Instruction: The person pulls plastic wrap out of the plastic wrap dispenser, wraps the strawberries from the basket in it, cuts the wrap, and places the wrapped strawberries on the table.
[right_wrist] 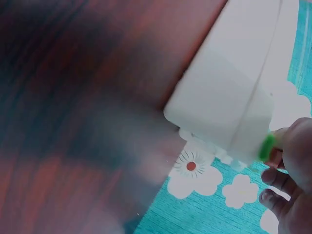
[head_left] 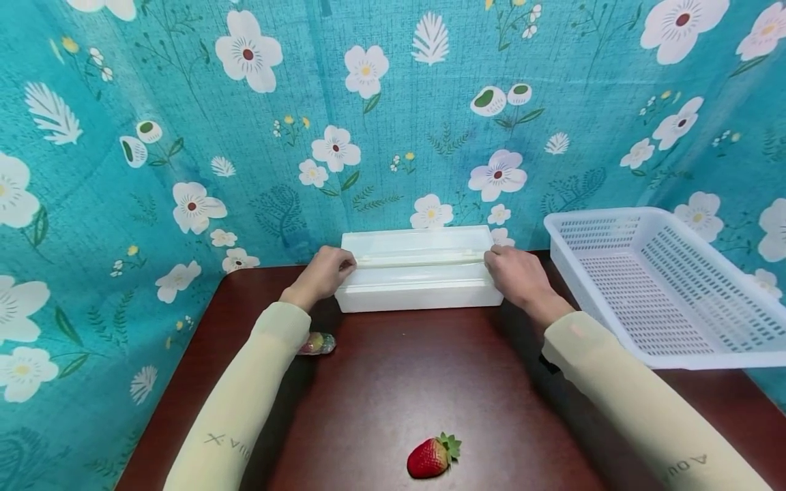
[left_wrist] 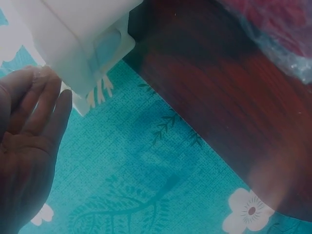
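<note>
Smooth white oblong box, centre frame
Left hand and right hand pinch its ends; glossy tabletop beneath.

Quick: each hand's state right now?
Left hand: closed, pinching at the left end of the white box; exact part unclear.
Right hand: closed, pinching at its right end; exact part unclear.

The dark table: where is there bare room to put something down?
The table is bare between the white box and the strawberry, sleeves on either side. Farther back is crowded: left hand and right hand at the box's ends, basket on the right.
</note>
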Demonstrator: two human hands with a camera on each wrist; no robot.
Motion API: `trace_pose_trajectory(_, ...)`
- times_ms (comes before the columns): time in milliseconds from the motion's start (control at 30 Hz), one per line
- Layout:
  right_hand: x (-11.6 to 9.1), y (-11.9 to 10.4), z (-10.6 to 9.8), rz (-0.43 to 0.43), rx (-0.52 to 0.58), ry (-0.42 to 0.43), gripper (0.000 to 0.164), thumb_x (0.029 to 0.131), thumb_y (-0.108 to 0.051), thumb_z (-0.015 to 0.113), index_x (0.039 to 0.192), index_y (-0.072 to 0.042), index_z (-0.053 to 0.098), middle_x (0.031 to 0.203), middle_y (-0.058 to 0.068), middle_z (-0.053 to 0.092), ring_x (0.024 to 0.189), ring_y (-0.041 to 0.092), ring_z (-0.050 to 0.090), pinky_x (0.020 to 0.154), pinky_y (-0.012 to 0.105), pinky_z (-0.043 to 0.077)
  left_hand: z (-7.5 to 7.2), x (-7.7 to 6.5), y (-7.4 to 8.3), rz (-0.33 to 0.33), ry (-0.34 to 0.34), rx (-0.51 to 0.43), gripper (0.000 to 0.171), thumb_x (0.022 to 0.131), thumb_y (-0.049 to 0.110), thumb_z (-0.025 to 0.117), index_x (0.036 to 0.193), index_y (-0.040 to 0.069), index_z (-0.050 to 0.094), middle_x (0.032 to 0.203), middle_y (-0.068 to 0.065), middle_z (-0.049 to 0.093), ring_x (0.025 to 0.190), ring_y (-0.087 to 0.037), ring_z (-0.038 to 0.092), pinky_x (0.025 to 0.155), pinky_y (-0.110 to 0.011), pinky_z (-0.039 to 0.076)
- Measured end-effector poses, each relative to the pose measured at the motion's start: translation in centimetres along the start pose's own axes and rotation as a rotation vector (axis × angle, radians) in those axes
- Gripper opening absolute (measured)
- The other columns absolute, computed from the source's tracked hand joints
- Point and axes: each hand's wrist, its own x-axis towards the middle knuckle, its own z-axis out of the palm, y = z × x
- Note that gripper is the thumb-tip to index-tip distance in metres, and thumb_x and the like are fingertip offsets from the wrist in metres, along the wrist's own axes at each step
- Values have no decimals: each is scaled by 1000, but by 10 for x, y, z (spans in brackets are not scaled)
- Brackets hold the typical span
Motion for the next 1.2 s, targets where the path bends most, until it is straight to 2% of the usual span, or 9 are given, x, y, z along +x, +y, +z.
trace_pose_trajectory(233, 0, 3, -15, -8, 27, -76, 20, 101, -3, 60, 82, -9, 63, 74, 6, 58, 67, 24, 53, 58, 37, 45, -2, -6, -1, 42, 12, -57, 14, 102, 5, 65, 101, 1, 79, 103, -14, 78, 96, -27, 71, 90, -44, 58)
trace_pose_trajectory(400, 0, 3, -24, -31, 30, -101, 21, 100, -1, 59, 80, -9, 60, 74, 6, 56, 67, 25, 52, 59, 39, 45, -5, -10, 0, 74, 18, -68, 15, 102, 4, 66, 102, -1, 80, 104, -15, 79, 100, -28, 74, 91, -45, 59)
trace_pose_trajectory(633, 3, 5, -34, -47, 46, -68, 21, 100, -2, 58, 80, -8, 60, 74, 7, 57, 65, 27, 52, 58, 41, 45, -14, -13, 5, 68, 17, -59, 19, 103, 2, 61, 102, 1, 80, 101, -14, 78, 95, -27, 71, 89, -44, 59)
trace_pose_trajectory(933, 16, 4, -61, -6, 52, 25, 23, 102, -4, 57, 79, -7, 61, 76, 11, 60, 73, 34, 61, 63, 48, 51, -41, -7, 16, 56, 63, -99, 19, 105, 5, 61, 108, -2, 78, 108, -18, 77, 102, -31, 72, 94, -47, 58)
trace_pose_trajectory(1067, 17, 0, -70, 17, 34, 35, 24, 101, -4, 56, 78, -7, 60, 75, 12, 60, 71, 35, 60, 60, 49, 50, -46, -9, 17, 73, 98, -104, 20, 106, 4, 58, 106, -1, 78, 105, -20, 76, 94, -31, 70, 90, -46, 58)
trace_pose_trajectory(1200, 18, -3, -78, 16, 34, 62, 25, 102, -4, 55, 78, -6, 59, 73, 12, 57, 65, 32, 57, 56, 45, 47, -53, -11, 20, 77, 116, -107, 21, 106, 5, 57, 105, -1, 77, 102, -20, 76, 89, -30, 68, 86, -46, 56)
